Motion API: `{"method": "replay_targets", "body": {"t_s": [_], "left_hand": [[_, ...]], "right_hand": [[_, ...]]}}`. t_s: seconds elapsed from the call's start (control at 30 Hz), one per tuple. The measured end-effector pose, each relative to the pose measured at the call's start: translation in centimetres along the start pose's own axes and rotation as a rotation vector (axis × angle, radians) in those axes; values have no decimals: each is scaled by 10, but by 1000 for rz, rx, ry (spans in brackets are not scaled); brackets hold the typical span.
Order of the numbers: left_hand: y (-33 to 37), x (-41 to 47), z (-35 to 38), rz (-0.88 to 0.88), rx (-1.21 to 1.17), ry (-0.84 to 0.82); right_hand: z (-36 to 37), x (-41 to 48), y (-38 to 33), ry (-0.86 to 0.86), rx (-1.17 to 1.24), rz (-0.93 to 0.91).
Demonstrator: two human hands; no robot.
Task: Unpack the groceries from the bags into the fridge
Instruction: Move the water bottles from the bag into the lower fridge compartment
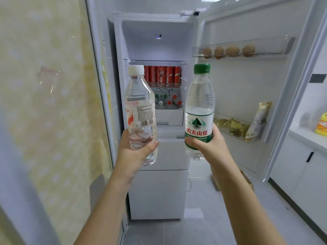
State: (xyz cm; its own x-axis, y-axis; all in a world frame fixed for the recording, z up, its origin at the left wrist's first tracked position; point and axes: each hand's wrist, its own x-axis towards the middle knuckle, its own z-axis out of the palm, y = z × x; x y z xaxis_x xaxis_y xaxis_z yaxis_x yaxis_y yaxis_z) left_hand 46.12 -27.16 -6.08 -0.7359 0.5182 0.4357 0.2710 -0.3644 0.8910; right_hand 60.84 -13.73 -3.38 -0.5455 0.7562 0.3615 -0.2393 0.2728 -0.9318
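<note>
My left hand [136, 152] grips the lower part of a clear water bottle with a white cap [140, 110], held upright. My right hand [208, 144] grips a second water bottle with a green cap and green label [199, 110], also upright. Both bottles are raised in front of the open white fridge [157, 41]. Inside it, a row of red cans [162, 74] stands on a shelf. Below them lie several bottles [167, 99] with green and red caps. The top shelf space holds nothing.
The fridge door [247, 85] stands open to the right. Its upper rack holds several brown eggs [230, 51], its lower rack [235, 128] snack packets. A brown bag [246, 179] sits on the grey floor. A curtained glass panel [44, 103] fills the left; white cabinets [304, 165] stand right.
</note>
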Motion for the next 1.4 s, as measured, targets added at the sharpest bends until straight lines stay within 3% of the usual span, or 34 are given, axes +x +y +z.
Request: {"method": "replay_targets", "body": {"t_s": [0.7, 1.4], "left_hand": [[-53, 33, 20, -58, 82, 85], [-171, 272, -25, -75, 37, -61]], "right_hand": [[-6, 62, 45, -101, -10, 61], [111, 263, 138, -59, -34, 74]]}}
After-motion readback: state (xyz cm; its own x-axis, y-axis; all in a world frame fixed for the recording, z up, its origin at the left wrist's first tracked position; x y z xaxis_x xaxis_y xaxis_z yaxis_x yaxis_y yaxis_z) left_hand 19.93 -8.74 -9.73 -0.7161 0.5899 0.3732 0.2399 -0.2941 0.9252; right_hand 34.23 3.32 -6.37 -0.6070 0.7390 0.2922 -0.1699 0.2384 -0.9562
